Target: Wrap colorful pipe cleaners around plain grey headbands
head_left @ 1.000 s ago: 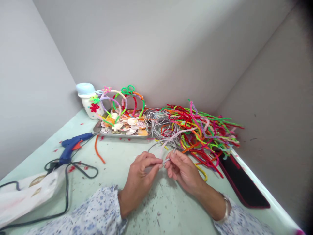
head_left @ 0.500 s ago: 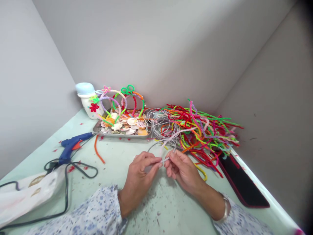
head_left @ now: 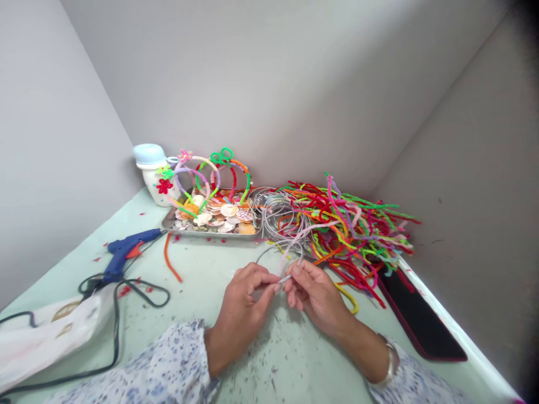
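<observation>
Over the front middle of the table, my left hand (head_left: pixel 245 306) is closed in a pinch at a grey wire (head_left: pixel 266 251), which bends round in a loop beyond my fingers. Close beside it, my right hand (head_left: pixel 316 297) pinches the same wire between thumb and forefinger, its other fingers curled. A pale pink pipe cleaner (head_left: pixel 287 249) rises from the pinch and runs towards the pile at the right. My fingertips hide where the pipe cleaner and the wire meet. Past the hands lies a coil of grey wire (head_left: pixel 275 216).
A metal tray (head_left: pixel 214 234) of shells bears several fuzzy headbands (head_left: pixel 217 175), with a white bottle (head_left: pixel 155 179) behind. Left lie a blue glue gun (head_left: pixel 122 252), its cord (head_left: pixel 115 331) and a white bag (head_left: pixel 54 342). Right are colourful pipe cleaners (head_left: pixel 349 224) and a black case (head_left: pixel 421 314).
Both hands keep their pinch on the wire, with only a very slight shift of the fingers. The whole view has moved slightly; nothing on the table has changed place.
</observation>
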